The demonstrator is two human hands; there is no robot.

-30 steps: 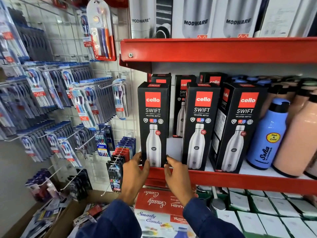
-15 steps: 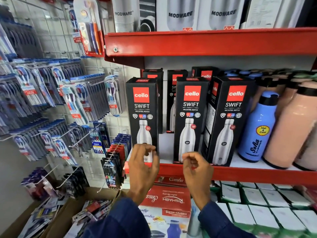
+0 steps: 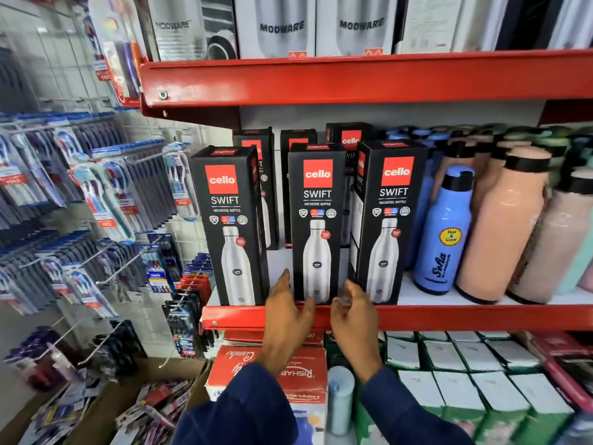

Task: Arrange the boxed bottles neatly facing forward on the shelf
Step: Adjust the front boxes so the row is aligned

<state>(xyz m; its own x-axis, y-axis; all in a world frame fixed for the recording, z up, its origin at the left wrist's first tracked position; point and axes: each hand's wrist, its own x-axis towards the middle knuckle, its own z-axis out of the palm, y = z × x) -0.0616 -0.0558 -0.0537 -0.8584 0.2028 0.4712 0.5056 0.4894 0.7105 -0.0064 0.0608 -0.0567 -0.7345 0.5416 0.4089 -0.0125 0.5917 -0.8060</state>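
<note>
Two bare hands, left hand [image 3: 286,311] and right hand [image 3: 356,314]; no rings or watch visible. Dark navy long sleeves [image 3: 237,419] reaching both wrists.

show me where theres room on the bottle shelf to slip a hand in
White shelf shows between the left box and middle box, where the left hand is. The middle box and right box leave only a sliver. Right of the blue bottle it is crowded.
</note>
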